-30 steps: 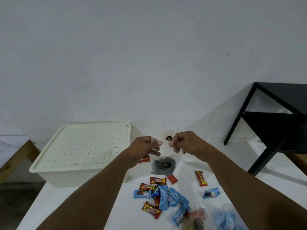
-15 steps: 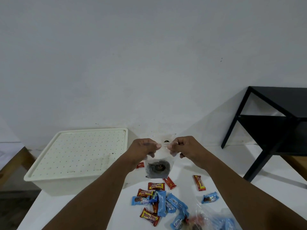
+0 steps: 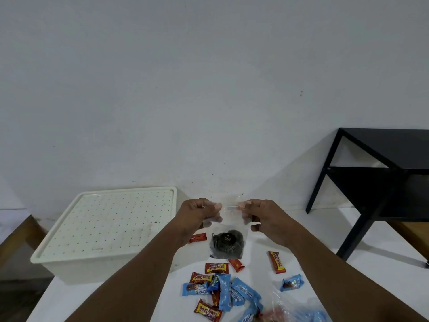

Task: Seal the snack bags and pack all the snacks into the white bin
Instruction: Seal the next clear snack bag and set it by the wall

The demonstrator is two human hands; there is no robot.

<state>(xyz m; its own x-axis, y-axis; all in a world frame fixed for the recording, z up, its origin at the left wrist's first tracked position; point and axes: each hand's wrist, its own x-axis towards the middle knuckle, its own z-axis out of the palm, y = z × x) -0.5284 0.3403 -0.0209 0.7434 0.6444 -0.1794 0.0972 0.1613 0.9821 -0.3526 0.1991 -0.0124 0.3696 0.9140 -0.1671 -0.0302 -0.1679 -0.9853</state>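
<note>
I hold a small clear zip bag (image 3: 228, 242) of dark snacks upright above the white table. My left hand (image 3: 200, 213) pinches the bag's top strip at its left end, and my right hand (image 3: 263, 216) pinches it at the right end. The white bin (image 3: 109, 231) stands at the left with its dotted lid on. Several loose red and blue wrapped snacks (image 3: 220, 289) lie on the table below the bag. A second clear bag with blue and red snacks (image 3: 294, 310) lies at the bottom edge, partly cut off.
A black side table (image 3: 380, 182) stands at the right against the white wall. A wooden piece of furniture (image 3: 16, 235) shows at the far left. A single red bar (image 3: 276, 262) and a blue snack (image 3: 292, 282) lie apart to the right.
My hands have spread slightly apart along the bag's top strip. The view has tilted, so the bin, bag and snacks sit lower in frame.
</note>
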